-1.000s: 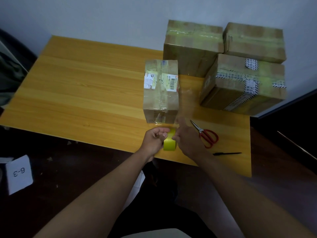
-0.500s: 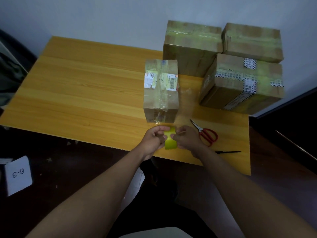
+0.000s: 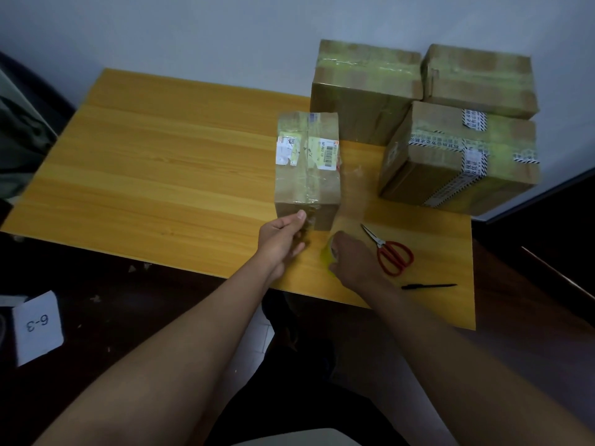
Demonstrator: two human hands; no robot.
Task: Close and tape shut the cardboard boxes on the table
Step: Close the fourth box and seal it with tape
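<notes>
A small cardboard box (image 3: 307,169) with shipping labels on top stands mid-table, its flaps down. My left hand (image 3: 281,244) is at the box's near face, thumb up against the cardboard and fingers curled, pinching what looks like the free end of clear tape. My right hand (image 3: 354,263) grips the yellow tape roll (image 3: 327,255) just right of it, low over the table (image 3: 161,175). Three larger boxes are at the back right: one (image 3: 363,91) against the wall, one (image 3: 479,80) beside it, and one (image 3: 457,162) in front, all with tape across their tops.
Red-handled scissors (image 3: 391,252) lie right of my right hand, and a black pen (image 3: 428,286) lies near the table's front edge. A white card marked 6-3 (image 3: 37,326) is on the dark floor at the left. A wall runs behind the boxes.
Both hands held the roll together near the front edge. My left hand has now moved up and left to the box's near face, while my right hand keeps the roll.
</notes>
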